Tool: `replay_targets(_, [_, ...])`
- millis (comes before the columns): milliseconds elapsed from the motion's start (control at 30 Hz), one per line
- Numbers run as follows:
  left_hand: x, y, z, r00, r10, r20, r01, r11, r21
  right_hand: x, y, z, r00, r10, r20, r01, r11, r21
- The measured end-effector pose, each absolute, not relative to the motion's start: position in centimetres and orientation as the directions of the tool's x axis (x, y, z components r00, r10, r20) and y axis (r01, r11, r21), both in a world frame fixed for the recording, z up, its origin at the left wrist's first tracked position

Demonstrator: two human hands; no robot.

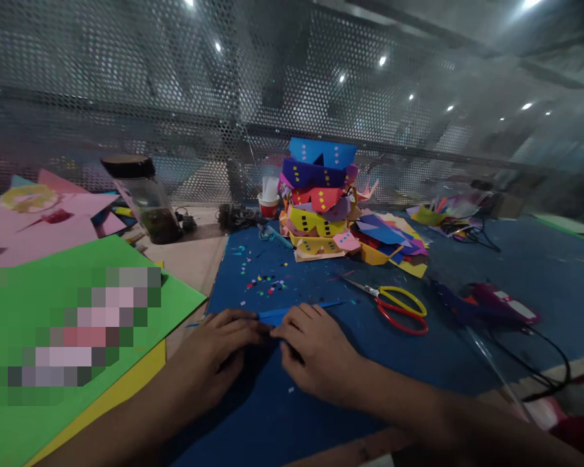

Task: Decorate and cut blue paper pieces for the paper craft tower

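Observation:
A narrow piece of blue paper (275, 317) lies low over the dark blue mat (243, 415), stretched sideways under my hands. My left hand (231, 344) has its fingers bent over the paper's left part. My right hand (318, 347) presses on it from the right, fingers together and curled. The fingertips of both hands nearly meet at the middle and hide part of the paper. Just right of my right hand lie scissors (401, 308) with one yellow and one red handle loop, blades slightly apart. Small paper bits (267, 284) are scattered beyond my left hand.
Folded paper masks (318, 175) are stacked at the back, beside coloured paper scraps (389, 233). A dark-lidded jar (153, 201) and a paper cup (267, 204) stand behind. Green sheets (102, 259) lie left. A purple hot glue gun (496, 303) with a cord lies right.

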State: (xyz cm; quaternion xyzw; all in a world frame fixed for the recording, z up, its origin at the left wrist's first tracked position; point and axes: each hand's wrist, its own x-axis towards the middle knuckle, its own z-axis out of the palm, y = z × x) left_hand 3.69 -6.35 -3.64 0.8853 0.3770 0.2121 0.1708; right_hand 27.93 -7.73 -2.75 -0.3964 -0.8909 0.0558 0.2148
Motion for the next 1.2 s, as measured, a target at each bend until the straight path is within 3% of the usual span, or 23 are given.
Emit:
replay_targets(267, [3.2,-6.5,-3.5,0.722,0.656,0.219,0.604,-0.752,0.263,29.1,-8.2,-1.5,-0.738,0.641,0.212,0.643,0.763,-0.070])
replay_targets(533, [3.0,-6.8,-3.8,0.738,0.641,0.209,0.610,-0.767,0.197,30.0,-8.9,-1.2,-0.769,0.618,0.164,0.617,0.784,-0.064])
replay_targets(767, [3.1,-6.9,-3.6,0.752,0.624,0.214,0.594,-0.781,0.191,30.2,-8.3,-1.1,-0.721,0.663,0.202,0.640,0.749,-0.172])
replay_targets(967, [3.0,-6.8,-3.5,0.760,0.616,0.206,0.586,-0.787,0.193,29.8,-6.1,-0.3,-0.536,0.762,0.364,0.694,0.643,-0.325])
replay_targets(1200, [2.9,-6.6,-3.3,0.789,0.591,0.168,0.579,-0.806,0.120,28.7,-4.4,-0.1,-0.505,0.845,0.176,0.764,0.532,-0.364])
